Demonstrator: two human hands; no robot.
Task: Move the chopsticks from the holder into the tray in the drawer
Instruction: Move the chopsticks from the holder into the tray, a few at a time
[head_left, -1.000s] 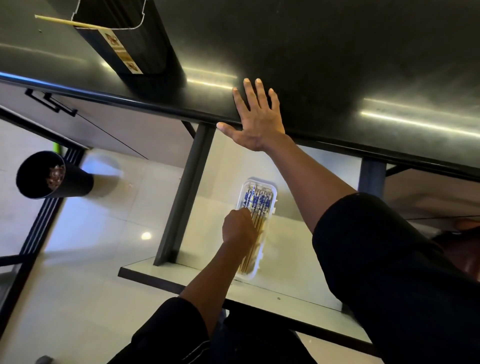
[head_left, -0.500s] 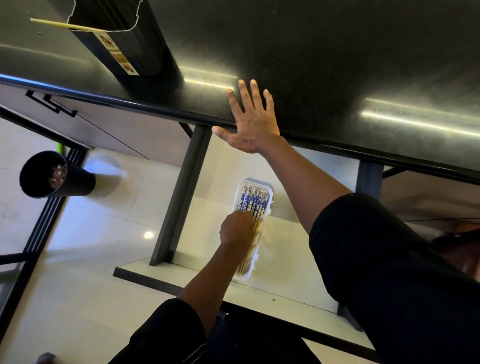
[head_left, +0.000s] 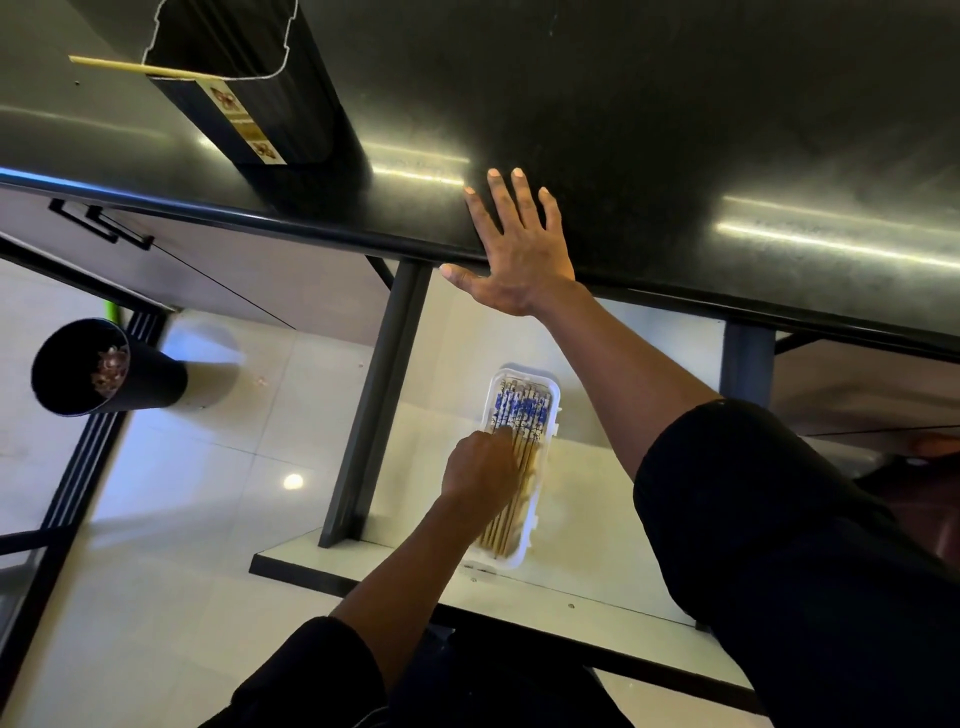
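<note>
A white tray (head_left: 520, 372) lies in the open drawer (head_left: 597, 525) below the counter. It holds several chopsticks (head_left: 525, 410) with blue-and-white ends. My left hand (head_left: 478, 473) is down in the tray, knuckles up, fingers curled onto the chopsticks' wooden shafts; the fingertips are hidden. My right hand (head_left: 519, 249) lies flat on the black counter's front edge with fingers spread, holding nothing. The black chopstick holder (head_left: 244, 78) stands on the counter at the upper left, with one pale chopstick (head_left: 109, 65) sticking out to its left.
The glossy black counter (head_left: 701, 130) fills the top of the view. A dark drawer side rail (head_left: 379, 405) runs left of the tray. A black round bin (head_left: 109, 369) stands on the pale tiled floor at the left. A cabinet front with a black handle (head_left: 98, 223) is beside it.
</note>
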